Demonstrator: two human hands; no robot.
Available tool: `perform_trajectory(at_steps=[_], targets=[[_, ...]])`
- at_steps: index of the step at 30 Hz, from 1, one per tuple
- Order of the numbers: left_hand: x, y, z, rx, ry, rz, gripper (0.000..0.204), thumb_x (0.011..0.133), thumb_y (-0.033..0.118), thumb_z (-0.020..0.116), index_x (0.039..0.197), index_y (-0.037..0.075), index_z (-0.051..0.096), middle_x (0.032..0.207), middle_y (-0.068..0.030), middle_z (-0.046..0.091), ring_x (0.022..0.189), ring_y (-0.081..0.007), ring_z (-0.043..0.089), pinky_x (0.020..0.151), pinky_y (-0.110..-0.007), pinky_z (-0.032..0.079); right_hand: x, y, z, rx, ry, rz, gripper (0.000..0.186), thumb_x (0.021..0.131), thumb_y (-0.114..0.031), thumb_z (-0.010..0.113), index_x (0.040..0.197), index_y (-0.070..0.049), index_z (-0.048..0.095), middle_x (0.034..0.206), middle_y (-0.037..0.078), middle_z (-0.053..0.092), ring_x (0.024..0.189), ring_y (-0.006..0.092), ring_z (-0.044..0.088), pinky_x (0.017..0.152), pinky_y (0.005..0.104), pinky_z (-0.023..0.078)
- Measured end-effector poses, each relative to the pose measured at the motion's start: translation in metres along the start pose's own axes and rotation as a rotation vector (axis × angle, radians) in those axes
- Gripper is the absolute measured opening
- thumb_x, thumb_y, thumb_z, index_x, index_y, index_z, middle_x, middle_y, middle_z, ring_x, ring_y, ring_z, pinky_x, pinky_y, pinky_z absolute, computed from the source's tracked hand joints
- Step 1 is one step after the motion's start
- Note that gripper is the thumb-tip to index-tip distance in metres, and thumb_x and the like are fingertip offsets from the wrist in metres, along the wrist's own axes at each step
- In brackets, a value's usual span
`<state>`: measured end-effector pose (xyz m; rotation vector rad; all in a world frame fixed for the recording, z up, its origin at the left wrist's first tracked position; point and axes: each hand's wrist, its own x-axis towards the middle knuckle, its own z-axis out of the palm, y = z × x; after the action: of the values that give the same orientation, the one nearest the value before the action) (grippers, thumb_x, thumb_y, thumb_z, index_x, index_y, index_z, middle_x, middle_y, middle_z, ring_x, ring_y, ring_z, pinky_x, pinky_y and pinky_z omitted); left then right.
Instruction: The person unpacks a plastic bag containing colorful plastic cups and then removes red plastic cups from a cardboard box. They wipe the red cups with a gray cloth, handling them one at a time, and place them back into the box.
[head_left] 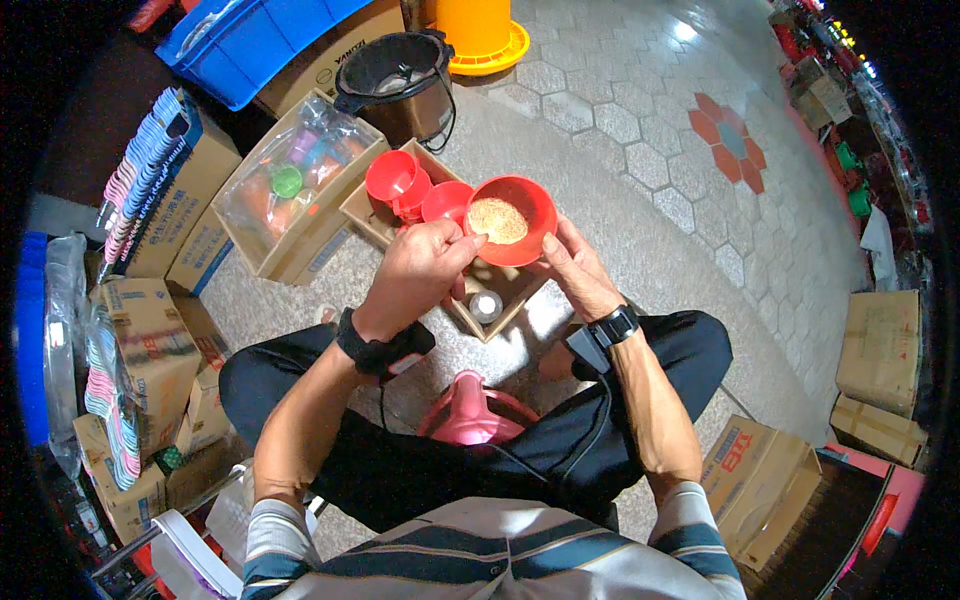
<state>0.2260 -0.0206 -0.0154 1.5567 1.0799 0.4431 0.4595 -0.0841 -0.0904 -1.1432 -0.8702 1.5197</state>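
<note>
A round red bowl (pixel 538 203) with pale yellow grain (pixel 498 222) in it is held up in front of me. My right hand (pixel 582 272) grips its right side, thumb near the rim. My left hand (pixel 422 272) is closed at the bowl's left edge, thumb tip over the rim beside the grain; its curled fingers are partly hidden. Just beyond, several red cups (pixel 398 178) stand in a shallow cardboard box (pixel 462 318). A small round pale thing (pixel 486 306) lies at the box's near end, partly below the bowl.
A carton of plastic-covered colourful goods (pixel 290 175) stands left of the cups. Behind are a dark pot (pixel 395 85), a yellow feeder-like container (pixel 482 40) and a blue crate (pixel 250 45). Cartons (pixel 150 345) line the left; others (pixel 745 480) stand right. A pink stool (pixel 472 405) is between my legs.
</note>
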Motion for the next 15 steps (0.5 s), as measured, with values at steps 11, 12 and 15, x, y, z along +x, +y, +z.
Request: perform_trajectory(at_steps=[11,12,15], targets=[[-0.02,-0.002,-0.011,-0.054,-0.027,-0.018,0.023,0.095,0.024,0.066,0.088,0.002,0.065,0.067,-0.0028,0.064,0.055,-0.0088,0.059,0.05,-0.024,0.048,0.008,-0.005,0.015,0.166,0.001,-0.07,0.075,0.095,-0.041,0.071,0.153,-0.007,0.039,0.143,0.01,0.054,0.128,0.0197,0.054,0.107,0.0361,0.046],[-0.02,-0.005,-0.012,-0.051,-0.023,-0.009,0.022,0.095,0.024,0.066,0.09,0.002,0.066,0.069,-0.0024,0.064,0.056,-0.0085,0.059,0.05,-0.024,0.048,0.009,-0.005,0.015,0.164,-0.003,-0.061,0.074,0.095,-0.042,0.07,0.153,-0.007,0.039,0.143,0.01,0.054,0.127,0.0193,0.055,0.106,0.0359,0.046],[-0.019,-0.012,-0.011,-0.048,-0.019,0.015,0.02,0.095,0.023,0.067,0.094,0.003,0.068,0.072,-0.0012,0.064,0.059,-0.0074,0.059,0.051,-0.024,0.048,0.009,-0.003,0.013,0.167,-0.026,-0.048,0.071,0.095,-0.042,0.07,0.15,-0.008,0.04,0.144,0.007,0.053,0.13,0.0194,0.054,0.108,0.0402,0.046]])
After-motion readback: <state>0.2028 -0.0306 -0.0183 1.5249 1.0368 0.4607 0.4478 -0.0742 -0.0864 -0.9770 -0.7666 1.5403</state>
